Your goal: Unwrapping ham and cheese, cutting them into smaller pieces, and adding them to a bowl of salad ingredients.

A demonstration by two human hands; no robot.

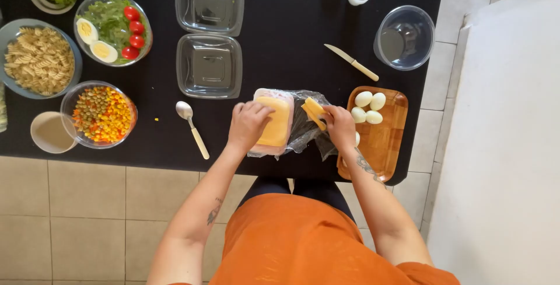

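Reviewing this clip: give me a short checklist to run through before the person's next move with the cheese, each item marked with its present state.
1. Left hand steadies the cheese stack: ok, it rests on the stack.
2. Right hand grips the folded cheese slice: ok, pinched at one end.
3. Slice fully free of the stack: ok, lifted apart over the plastic wrap.
4. Knife away from both hands: ok.
5. Empty clear containers within reach: ok, probably.
6. Slice whole, untorn: cannot tell.
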